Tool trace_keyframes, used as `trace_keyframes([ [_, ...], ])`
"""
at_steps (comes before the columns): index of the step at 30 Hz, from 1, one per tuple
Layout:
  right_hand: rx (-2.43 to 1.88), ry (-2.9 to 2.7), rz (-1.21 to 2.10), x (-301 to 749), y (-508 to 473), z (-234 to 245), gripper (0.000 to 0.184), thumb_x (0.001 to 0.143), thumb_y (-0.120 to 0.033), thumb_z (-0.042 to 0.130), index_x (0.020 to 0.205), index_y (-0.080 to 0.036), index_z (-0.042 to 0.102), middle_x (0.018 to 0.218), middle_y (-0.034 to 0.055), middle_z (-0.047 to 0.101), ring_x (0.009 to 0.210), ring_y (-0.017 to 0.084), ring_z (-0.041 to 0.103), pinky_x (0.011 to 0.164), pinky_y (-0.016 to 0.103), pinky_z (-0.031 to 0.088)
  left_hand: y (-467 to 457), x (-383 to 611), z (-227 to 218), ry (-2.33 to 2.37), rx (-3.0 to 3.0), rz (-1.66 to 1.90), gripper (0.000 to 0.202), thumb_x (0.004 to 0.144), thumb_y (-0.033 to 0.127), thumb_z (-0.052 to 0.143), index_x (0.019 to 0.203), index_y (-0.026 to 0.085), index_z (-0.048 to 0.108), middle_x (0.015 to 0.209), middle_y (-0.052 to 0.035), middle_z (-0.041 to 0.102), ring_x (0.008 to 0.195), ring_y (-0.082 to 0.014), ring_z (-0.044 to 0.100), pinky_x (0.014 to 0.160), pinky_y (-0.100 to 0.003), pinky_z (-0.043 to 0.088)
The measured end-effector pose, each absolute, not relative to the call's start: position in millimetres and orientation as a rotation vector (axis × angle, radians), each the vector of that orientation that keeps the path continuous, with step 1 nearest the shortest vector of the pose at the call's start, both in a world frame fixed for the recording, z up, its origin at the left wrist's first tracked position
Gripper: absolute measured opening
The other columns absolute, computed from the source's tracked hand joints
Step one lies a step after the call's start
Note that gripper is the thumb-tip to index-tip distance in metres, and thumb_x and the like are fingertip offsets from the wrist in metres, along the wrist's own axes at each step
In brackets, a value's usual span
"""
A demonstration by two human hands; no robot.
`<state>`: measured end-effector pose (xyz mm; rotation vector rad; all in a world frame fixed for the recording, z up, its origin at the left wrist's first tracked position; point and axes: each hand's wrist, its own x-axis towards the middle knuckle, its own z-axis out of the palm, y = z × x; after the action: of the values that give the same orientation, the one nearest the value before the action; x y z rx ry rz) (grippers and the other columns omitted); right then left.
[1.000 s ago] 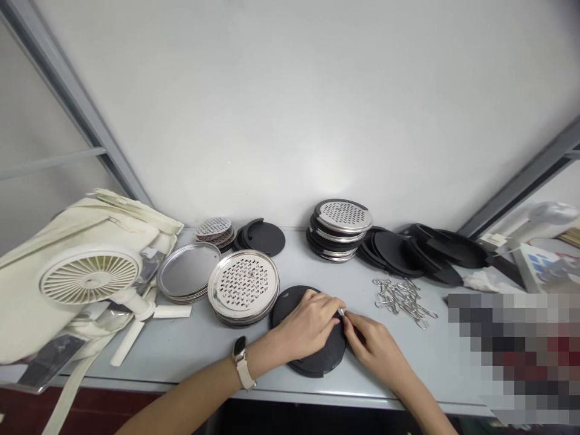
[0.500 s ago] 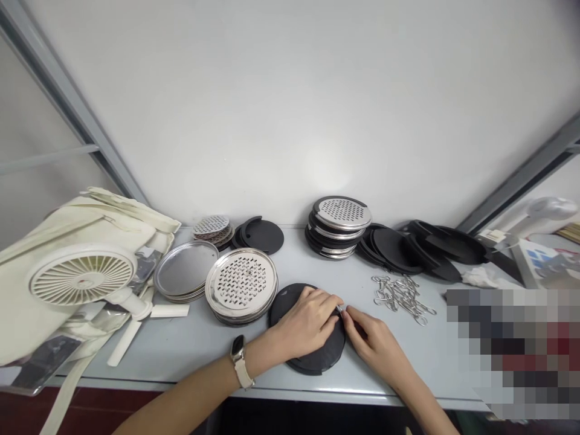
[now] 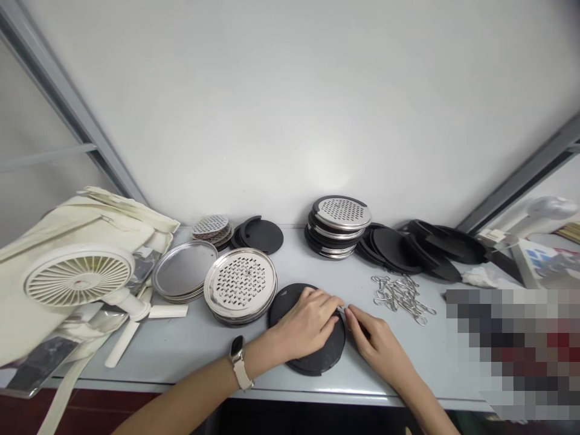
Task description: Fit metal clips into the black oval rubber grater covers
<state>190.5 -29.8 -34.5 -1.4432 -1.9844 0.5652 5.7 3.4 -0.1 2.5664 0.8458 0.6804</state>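
A round black disc (image 3: 321,356) lies flat on the table near its front edge. My left hand (image 3: 306,323) rests on top of it, with fingers curled and gripping near its right rim. At that rim my right hand (image 3: 374,338) pinches a small shiny metal piece (image 3: 341,310) between thumb and forefinger. The piece looks like a wire clip, mostly hidden by the fingertips. To the right, several bent wire clips (image 3: 399,296) lie in a loose pile. Left of the disc is a stack of round metal grater plates (image 3: 240,284).
Plain metal discs (image 3: 185,269) and smaller grater plates (image 3: 211,226) stand at left. Behind are black discs (image 3: 265,235) and a grater stack (image 3: 342,214). More black parts (image 3: 399,248) lie right. A white fan (image 3: 81,281) and cream bag (image 3: 95,223) fill the left side.
My right hand has shifted slightly right, away from my left fingertips, with the metal piece at its fingertips. My left hand stays on the black disc.
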Motion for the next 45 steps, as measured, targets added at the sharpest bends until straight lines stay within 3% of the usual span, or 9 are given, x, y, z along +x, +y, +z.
trace_keyframes([
  [7, -1.446, -2.022, 0.623, 190.0, -29.2, -32.6, 0.033, 0.1, -0.032, 0.032, 0.076, -0.021, 0.052, 0.07, 0.0022, 0.062, 0.062, 0.017, 0.056, 0.058, 0.025, 0.038, 2.5, 5.6, 0.1, 0.862, 2.592, 0.698, 0.017, 0.091, 0.011, 0.046, 0.107, 0.018, 0.05, 0.105, -0.0037, 0.06, 0.103, -0.0179, 0.052, 0.091, -0.033, 0.038],
  [45, -1.441, -2.037, 0.5, 190.2, -31.1, -34.3, 0.034, 0.1, -0.035, 0.033, 0.076, -0.021, 0.053, 0.064, 0.0018, 0.06, 0.053, 0.016, 0.054, 0.052, 0.025, 0.038, 6.6, 6.6, -5.4, 0.917, 2.464, 0.739, 0.021, 0.089, 0.012, 0.054, 0.108, 0.02, 0.053, 0.103, -0.0022, 0.063, 0.1, -0.0182, 0.057, 0.091, -0.034, 0.037],
])
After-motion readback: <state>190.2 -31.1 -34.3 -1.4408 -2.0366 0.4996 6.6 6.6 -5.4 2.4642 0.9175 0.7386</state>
